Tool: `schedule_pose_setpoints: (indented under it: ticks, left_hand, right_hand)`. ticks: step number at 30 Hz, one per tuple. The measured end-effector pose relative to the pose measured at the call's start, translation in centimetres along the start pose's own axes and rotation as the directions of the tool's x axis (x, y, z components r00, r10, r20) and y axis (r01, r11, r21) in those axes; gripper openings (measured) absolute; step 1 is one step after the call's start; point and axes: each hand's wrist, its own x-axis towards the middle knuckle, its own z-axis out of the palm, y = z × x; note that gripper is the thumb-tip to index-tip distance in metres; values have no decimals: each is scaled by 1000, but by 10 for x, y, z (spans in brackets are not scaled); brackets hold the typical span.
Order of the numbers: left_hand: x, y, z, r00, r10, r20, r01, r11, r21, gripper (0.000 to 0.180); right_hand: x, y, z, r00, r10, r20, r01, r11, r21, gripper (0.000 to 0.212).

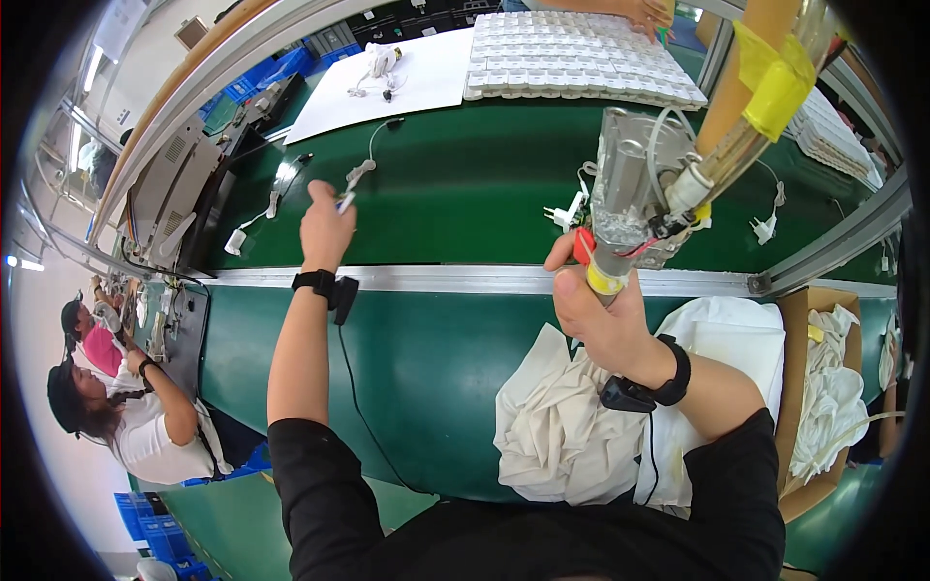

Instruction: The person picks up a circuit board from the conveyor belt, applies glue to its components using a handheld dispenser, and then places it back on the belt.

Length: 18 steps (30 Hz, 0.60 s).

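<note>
My left hand (327, 230) reaches over the green conveyor belt (455, 184), its fingers closed round a small white piece (346, 201) that mostly hides in them. Just beyond it lies a white adapter with a cable (360, 171). Another corded white plug (235, 241) rests farther left. My right hand (608, 320) is wrapped round the yellow-taped lower end of a hanging tool (620, 184), a bulky metal and foil-covered body with a red part by my index finger. Behind that tool, a white plug (564, 217) with prongs sits on the belt, partly covered.
A metal rail (436, 278) borders the belt on my side. Pale cloths (567, 426) lie below my right forearm, beside a cardboard box (792, 387) of cloths. Rows of white adapters (572, 58) and a white sheet (426, 73) stand at the back. Co-workers (145, 416) are at left.
</note>
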Motion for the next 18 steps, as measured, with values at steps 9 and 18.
schedule_pose_setpoints:
  ticks: [9,18]
  left_hand:
    - [-110,139,31,699,227,678,670,124,-732,32]
    - [-221,184,45,372,665,647,893,-65,-446,31]
  right_hand:
    - [5,-2,-13,999,-21,-26,19,998,-53,24]
    - [16,-5,-33,991,-82,-107,69,990,-124,22]
